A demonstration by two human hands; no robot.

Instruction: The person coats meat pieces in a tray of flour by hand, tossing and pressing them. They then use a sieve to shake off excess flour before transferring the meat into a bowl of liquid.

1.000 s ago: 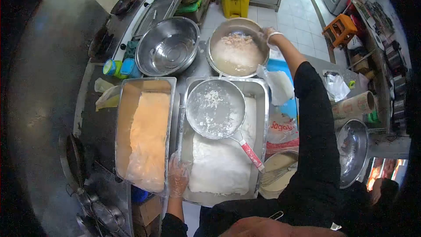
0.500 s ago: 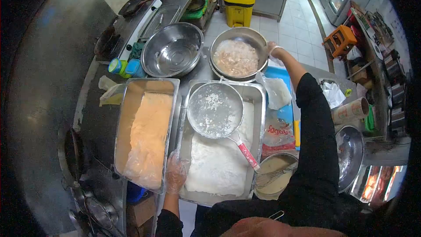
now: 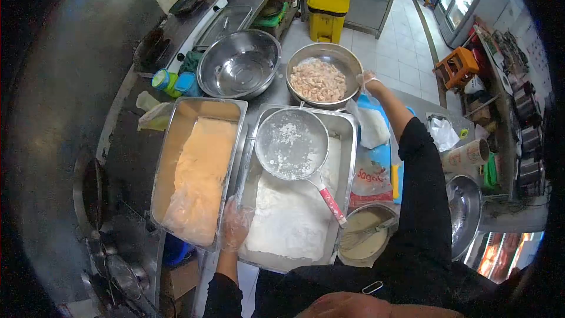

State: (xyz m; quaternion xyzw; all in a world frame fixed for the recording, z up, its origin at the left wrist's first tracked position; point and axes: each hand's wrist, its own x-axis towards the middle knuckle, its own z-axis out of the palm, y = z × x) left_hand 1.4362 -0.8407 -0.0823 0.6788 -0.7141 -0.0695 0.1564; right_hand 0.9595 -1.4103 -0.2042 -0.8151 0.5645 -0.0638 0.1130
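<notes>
My right hand (image 3: 368, 81), in a clear plastic glove, has its fingers closed around the right rim of a steel bowl (image 3: 294, 95). Pale pink raw meat pieces (image 3: 318, 80) lie inside. My left hand (image 3: 236, 225), also gloved, rests between two metal trays at their near end, fingers extended and partly hidden by loose plastic. To its left, one tray (image 3: 158, 187) holds orange powder (image 3: 203, 162). On the right, the other tray (image 3: 348, 171) contains white flour (image 3: 288, 224), with a round sieve (image 3: 292, 144) lying across it, its red-and-white handle (image 3: 332, 203) pointing toward me.
An empty steel bowl (image 3: 240, 63) stands behind the orange-powder tray. At right are a pot of batter (image 3: 366, 241) with a whisk (image 3: 357, 238), a red-lettered plastic bag (image 3: 372, 175) and a blue tray (image 3: 385, 152). A yellow bin (image 3: 328, 16) stands beyond the counter.
The meat, blurred and whitish before, now shows as distinct pieces in the bowl. My right hand keeps hold of the rim; my left hand stays near the trays. The view has shifted slightly.
</notes>
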